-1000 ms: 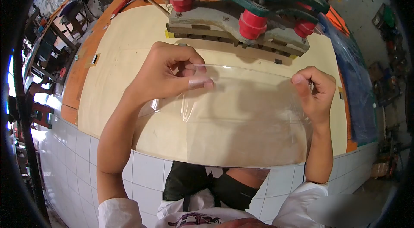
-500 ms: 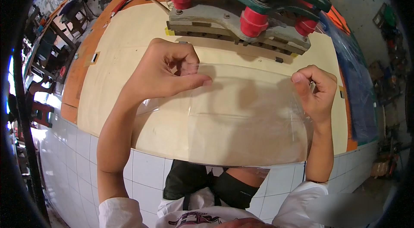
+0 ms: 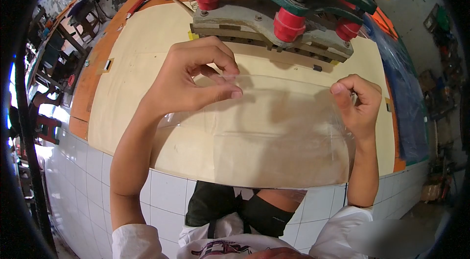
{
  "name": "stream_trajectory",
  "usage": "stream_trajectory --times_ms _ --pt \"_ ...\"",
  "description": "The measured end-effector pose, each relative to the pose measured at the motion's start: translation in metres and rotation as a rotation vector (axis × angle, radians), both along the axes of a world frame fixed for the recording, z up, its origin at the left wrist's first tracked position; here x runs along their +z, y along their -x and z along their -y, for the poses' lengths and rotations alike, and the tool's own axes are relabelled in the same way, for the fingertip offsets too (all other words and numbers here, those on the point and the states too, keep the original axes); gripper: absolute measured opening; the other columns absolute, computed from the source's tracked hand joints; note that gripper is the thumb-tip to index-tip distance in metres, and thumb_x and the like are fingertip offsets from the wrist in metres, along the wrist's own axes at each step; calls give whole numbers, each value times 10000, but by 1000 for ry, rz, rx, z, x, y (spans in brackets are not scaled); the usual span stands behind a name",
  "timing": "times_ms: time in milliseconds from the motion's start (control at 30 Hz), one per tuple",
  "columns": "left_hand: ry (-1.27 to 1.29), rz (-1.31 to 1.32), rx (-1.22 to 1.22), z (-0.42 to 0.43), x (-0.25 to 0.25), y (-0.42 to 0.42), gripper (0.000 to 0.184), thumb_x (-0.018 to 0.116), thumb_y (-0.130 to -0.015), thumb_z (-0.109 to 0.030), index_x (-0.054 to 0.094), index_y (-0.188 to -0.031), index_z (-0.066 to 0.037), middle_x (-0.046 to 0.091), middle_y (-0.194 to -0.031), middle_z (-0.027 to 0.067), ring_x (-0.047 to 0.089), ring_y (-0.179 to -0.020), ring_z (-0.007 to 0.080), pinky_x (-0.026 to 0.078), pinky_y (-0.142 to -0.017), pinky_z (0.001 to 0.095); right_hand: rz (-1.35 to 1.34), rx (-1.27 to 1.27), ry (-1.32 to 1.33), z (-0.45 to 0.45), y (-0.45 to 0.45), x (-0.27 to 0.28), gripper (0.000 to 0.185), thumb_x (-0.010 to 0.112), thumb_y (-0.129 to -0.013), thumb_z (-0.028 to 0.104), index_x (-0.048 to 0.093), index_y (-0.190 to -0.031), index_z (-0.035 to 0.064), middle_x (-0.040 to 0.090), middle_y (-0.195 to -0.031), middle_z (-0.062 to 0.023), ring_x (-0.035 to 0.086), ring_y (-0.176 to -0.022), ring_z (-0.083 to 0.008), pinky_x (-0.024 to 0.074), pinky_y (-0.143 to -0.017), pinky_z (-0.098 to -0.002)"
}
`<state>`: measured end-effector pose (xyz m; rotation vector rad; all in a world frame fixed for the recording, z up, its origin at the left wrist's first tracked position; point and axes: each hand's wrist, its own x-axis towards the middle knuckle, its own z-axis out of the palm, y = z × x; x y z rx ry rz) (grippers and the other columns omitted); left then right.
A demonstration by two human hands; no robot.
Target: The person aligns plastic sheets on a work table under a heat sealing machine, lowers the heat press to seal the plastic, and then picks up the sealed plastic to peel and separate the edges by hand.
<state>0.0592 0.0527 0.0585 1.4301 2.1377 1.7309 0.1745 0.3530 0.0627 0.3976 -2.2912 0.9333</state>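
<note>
A clear plastic sheet (image 3: 284, 146) spreads over the pale work surface, its near edge close to the table's front. My left hand (image 3: 193, 75) is at the sheet's far left part, thumb lying on the plastic and fingers curved around the far edge. Some of its fingers show through the film. On the other side, my right hand (image 3: 361, 104) pinches the sheet's far right corner between thumb and bent index finger. Just beyond both hands hangs a grey metal press head (image 3: 269, 26) with red knobs (image 3: 289, 24).
Under the sheet lies a cream-coloured board (image 3: 122, 97) on an orange-brown table (image 3: 81, 107). A small black piece (image 3: 317, 68) lies below the press head. Blue plastic sheeting (image 3: 411, 107) drapes along the right side. A red stool (image 3: 48, 129) stands on the tiled floor at left.
My left index finger has uncurled and moved right and forward over the sheet's far edge. My right hand has stayed almost still on its corner.
</note>
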Motion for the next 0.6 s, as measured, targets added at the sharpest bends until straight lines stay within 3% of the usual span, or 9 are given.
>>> stream_trajectory --times_ms 333,600 --pt "-21 -115 52 4 -2 1 209 815 -677 5 720 -863 -3 719 -836 116 671 -744 155 522 -677 265 24 -17 78 1 -4 3 170 667 -818 67 599 -679 -1 536 -573 -7 466 -540 -69 351 -508 -229" --pt "-38 -204 98 4 -2 1 201 815 -700 -18 731 -881 0 723 -826 108 663 -692 141 515 -641 256 24 -25 52 -1 -4 5 182 670 -824 84 600 -683 -8 543 -581 -22 471 -545 -83 364 -525 -237"
